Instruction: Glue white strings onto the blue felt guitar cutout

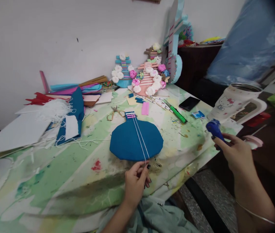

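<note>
A dark blue, guitar-shaped craft piece (127, 142) lies flat on the table in front of me, with pink and white strips across its short neck. Two white strings (139, 136) run from the neck down over the body. Just below its lower edge, my left hand (137, 179) pinches the string ends between thumb and finger. Off to the right, my right hand (236, 153) is wrapped round a blue tool (214, 127) that looks like a glue gun, held apart from the craft piece. Its tip is hard to make out.
Gold-handled scissors (115, 112), a green utility knife (176, 111), a phone (189, 103) and a large white mug (233, 100) surround the work. White yarn (57, 111) and coloured paper pile up at left. Flower-decorated guitar crafts (148, 79) lean at the back.
</note>
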Tool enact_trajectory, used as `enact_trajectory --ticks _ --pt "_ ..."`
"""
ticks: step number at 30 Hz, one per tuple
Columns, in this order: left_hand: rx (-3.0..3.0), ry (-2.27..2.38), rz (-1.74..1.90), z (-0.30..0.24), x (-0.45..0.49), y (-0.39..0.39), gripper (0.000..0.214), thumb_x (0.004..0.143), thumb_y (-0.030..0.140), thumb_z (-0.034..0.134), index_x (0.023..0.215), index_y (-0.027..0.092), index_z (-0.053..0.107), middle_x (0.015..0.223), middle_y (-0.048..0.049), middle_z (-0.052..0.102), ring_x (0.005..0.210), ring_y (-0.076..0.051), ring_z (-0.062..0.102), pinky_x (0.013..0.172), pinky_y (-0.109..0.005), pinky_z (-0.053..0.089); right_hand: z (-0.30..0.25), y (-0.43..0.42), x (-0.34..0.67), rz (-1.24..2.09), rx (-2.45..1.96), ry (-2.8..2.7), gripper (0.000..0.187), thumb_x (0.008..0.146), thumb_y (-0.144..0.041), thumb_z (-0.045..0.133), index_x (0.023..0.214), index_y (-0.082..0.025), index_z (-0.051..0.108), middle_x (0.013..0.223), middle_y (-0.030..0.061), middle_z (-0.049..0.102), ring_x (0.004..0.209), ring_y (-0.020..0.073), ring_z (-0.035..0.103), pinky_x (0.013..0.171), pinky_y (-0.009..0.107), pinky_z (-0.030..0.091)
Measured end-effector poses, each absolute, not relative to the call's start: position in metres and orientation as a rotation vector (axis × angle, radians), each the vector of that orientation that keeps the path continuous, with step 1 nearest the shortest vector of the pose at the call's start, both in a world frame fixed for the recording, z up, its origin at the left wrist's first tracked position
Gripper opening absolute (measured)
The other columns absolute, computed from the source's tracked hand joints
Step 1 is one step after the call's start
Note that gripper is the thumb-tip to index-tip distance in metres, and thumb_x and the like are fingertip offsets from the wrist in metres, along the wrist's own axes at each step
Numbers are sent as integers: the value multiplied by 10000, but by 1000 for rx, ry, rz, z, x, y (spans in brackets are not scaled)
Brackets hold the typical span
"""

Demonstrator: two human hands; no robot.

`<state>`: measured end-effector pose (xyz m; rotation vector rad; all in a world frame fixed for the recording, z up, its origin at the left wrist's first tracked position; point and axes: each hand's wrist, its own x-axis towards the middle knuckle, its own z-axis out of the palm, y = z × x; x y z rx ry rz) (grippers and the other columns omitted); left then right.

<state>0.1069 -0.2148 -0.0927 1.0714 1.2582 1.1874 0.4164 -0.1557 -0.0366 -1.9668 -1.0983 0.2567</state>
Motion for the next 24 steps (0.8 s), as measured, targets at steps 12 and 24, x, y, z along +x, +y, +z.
enact_trajectory --ticks 12,24 --pt "1218 1296 1205 -91 106 -222 316 847 374 548 977 106 653 542 -4 598 410 -81 533 410 -157 418 -57 -234 312 1128 -929 -970 402 688 -457 726 964 -176 647 609 10 541 428 99 395 375 240 240" --pt "1370 1306 1207 -94 102 -233 282 885 332 499 967 126 672 551 -15 631 433 -90 560 446 -162 445 -85 -257 280 1272 -1131 -1313 272 817 -410 591 706 -161 588 569 3 524 468 108 435 436 237 359"
